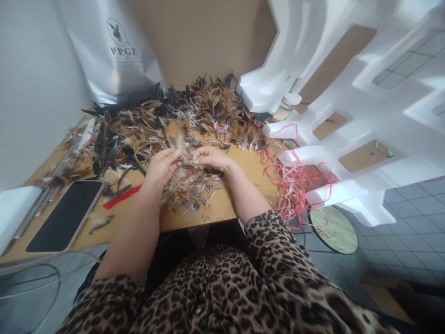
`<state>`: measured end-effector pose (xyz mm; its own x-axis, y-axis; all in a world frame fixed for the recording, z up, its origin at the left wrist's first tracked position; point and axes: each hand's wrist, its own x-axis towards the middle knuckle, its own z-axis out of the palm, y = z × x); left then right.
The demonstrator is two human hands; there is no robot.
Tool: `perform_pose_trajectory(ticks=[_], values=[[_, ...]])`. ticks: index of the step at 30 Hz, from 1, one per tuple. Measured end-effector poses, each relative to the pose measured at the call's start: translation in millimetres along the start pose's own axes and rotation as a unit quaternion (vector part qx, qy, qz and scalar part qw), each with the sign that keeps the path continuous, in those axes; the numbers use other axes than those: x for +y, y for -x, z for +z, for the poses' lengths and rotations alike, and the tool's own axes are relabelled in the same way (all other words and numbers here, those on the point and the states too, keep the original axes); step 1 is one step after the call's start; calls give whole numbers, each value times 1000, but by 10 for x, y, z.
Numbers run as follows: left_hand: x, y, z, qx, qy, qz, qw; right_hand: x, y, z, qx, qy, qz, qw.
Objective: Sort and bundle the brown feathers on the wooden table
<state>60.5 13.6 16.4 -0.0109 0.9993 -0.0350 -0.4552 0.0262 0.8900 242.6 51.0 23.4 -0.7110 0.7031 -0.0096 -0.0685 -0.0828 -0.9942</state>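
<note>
L hand (pixel 162 166) holds brn feathers (pixel 175 132)

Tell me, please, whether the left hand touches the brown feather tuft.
Touching: the head view shows the left hand pinching the brown feather tuft by its base.

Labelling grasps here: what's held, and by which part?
Left hand: brown feather tuft, pinched at its lower end. Right hand, close beside it: can't tell if it holds anything.

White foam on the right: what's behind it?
Through the white foam's lower openings, a brown surface shows; through the upper-right one, tile-like lines. Whatever sits behind the solid parts is covered.
</note>
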Motion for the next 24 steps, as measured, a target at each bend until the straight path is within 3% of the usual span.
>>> perform_pose_trajectory(ticks=[7, 11, 13, 18, 22, 24], values=[[-7, -41, -9, 41, 17, 18, 999, 23, -21, -47, 99, 52, 14, 994], [4, -75, -55, 43, 65, 10, 997, 32, -27, 6, 12, 186, 37, 982], [5, -78, -61, 39, 74, 1, 997, 37, -45, 96, 13, 211, -2, 977], [-15, -65, -49, 17, 79, -17, 997, 70, -103, 332, 173, 228, -134, 949], [-41, -63, -42, 6, 66, -29, 997, 93, -111, 383, 207, 291, -169, 919], [-51, -62, -41, 4, 61, -31, 998, 107, -118, 384, 219, 275, -182, 918]])
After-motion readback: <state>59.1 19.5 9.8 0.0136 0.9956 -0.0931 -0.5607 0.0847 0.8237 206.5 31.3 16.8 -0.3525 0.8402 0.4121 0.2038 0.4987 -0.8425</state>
